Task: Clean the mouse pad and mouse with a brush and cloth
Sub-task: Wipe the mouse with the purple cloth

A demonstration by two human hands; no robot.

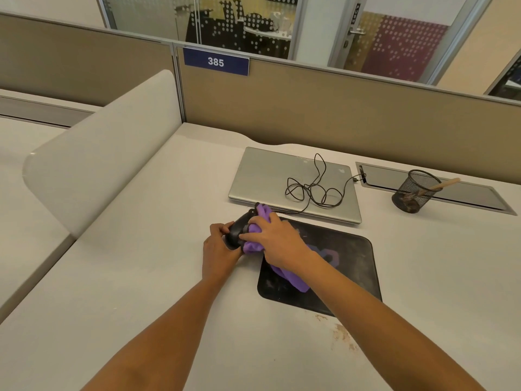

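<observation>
Fingers (223, 229) of left hand (218, 251) curl round mouse (236, 230), just left of pad (349, 266); I see right hand (279, 239) gripping bunched cloth (293, 279) against it.

Closed silver laptop (262, 176), black mesh cup (417, 190) to its right, blue 385 sign (216, 61) behind

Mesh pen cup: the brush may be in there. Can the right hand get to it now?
Probably yes, once freed: the right hand holds the purple cloth on the mouse, but nothing tall stands between it and the mesh cup.
</observation>
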